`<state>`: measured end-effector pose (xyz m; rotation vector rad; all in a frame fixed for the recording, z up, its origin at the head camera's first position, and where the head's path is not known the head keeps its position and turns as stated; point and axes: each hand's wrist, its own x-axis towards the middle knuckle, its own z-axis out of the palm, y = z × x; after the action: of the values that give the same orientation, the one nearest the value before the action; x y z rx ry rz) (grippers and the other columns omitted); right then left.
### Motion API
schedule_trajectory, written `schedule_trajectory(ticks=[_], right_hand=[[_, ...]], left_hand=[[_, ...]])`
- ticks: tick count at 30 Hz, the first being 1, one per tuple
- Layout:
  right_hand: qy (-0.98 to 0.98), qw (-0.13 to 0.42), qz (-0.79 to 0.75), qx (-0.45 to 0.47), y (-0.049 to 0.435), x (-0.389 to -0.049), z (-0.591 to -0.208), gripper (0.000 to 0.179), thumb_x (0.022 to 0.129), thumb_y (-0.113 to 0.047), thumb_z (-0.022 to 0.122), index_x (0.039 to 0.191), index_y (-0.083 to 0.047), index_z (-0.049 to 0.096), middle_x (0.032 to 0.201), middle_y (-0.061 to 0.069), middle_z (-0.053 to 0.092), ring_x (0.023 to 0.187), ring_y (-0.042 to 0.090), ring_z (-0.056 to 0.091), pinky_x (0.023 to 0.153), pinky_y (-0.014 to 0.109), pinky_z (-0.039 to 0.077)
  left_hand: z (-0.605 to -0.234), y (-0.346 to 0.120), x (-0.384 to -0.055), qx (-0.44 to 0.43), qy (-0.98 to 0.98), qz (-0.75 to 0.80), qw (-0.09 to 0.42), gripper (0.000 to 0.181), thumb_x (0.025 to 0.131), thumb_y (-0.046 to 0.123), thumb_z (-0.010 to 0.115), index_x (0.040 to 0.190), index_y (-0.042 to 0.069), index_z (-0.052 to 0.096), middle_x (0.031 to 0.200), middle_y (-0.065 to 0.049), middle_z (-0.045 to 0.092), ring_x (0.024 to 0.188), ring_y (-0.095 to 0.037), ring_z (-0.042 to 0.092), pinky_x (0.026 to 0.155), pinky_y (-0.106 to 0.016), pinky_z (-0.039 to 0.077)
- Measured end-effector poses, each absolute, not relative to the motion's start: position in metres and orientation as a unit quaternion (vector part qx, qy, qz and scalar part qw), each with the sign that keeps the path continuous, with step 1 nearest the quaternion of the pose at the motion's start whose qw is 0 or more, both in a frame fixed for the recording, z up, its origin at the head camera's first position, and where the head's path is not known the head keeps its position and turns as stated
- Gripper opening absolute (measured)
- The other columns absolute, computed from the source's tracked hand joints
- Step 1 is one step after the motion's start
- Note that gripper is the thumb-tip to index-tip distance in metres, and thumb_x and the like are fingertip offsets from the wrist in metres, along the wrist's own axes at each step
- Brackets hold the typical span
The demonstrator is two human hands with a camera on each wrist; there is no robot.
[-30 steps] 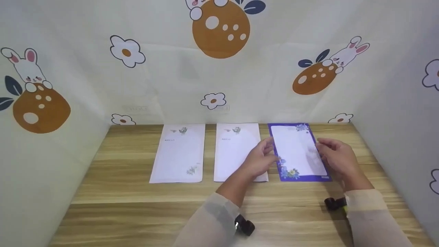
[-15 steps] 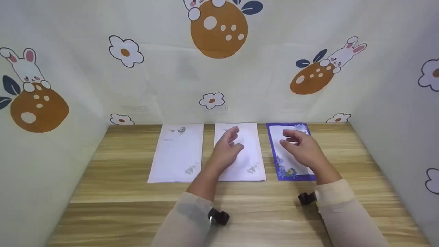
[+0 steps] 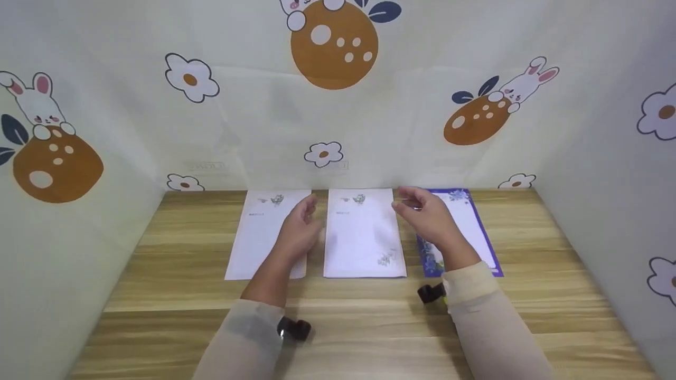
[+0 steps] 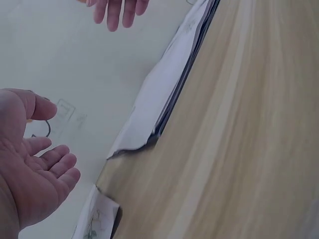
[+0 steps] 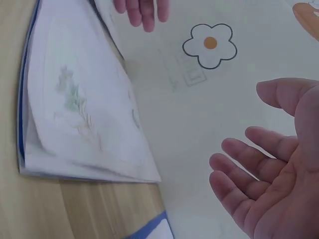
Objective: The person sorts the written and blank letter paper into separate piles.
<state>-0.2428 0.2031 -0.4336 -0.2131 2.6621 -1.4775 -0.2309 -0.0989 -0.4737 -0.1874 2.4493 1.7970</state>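
Three paper pads lie side by side along the back of the table. The left pad and the middle pad are white with pale floral prints. Blue flowers and a purple-blue border mark the right pad. Above the left pad's right edge hovers my left hand, its fingers loosely bent and holding nothing. My right hand is over the gap between the middle and right pads, covering part of the blue-bordered one. In the right wrist view its palm faces inward with relaxed fingers and nothing in them.
A pale cloth with rabbits, oranges and flowers rises behind the wooden table and along both sides. Each wrist wears a small black camera, the left camera and the right camera.
Both hands have moved left, from either side of the blue-bordered pad to either side of the middle pad. All three pads lie where they were.
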Motion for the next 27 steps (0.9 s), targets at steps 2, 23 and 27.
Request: schedule_trajectory(ticks=[2,23,27], right_hand=[[0.870,0.051,-0.487,-0.064,0.200,-0.245,-0.437,0.065,0.101,-0.045,0.071,0.155,-0.013,0.055,0.155,0.010,0.062,0.145,0.032,0.058,0.119,0.051,0.052],[0.914,0.176,-0.324,-0.172,0.215,-0.240,-0.477,0.086,0.088,-0.052,0.084,0.162,-0.025,0.048,0.180,0.001,0.025,0.168,0.035,0.019,0.137,0.060,0.016],[0.910,0.204,-0.297,-0.205,0.216,-0.237,-0.477,0.093,0.083,-0.057,0.087,0.163,-0.034,0.046,0.181,-0.007,0.018,0.170,0.031,0.013,0.137,0.062,0.014]], left_hand=[[-0.474,-0.102,-0.232,-0.061,0.807,0.585,0.056,0.073,0.099,0.017,0.061,0.167,0.019,0.035,0.171,-0.003,0.042,0.163,-0.026,0.036,0.135,-0.044,0.031],[-0.486,-0.093,-0.223,0.063,0.885,0.428,0.171,0.089,0.090,0.043,0.081,0.167,0.027,0.039,0.182,0.004,0.019,0.170,-0.028,0.014,0.138,-0.056,0.017],[-0.486,-0.093,-0.219,0.112,0.903,0.374,0.178,0.095,0.086,0.049,0.084,0.167,0.030,0.038,0.182,0.007,0.015,0.171,-0.028,0.010,0.136,-0.061,0.018]])
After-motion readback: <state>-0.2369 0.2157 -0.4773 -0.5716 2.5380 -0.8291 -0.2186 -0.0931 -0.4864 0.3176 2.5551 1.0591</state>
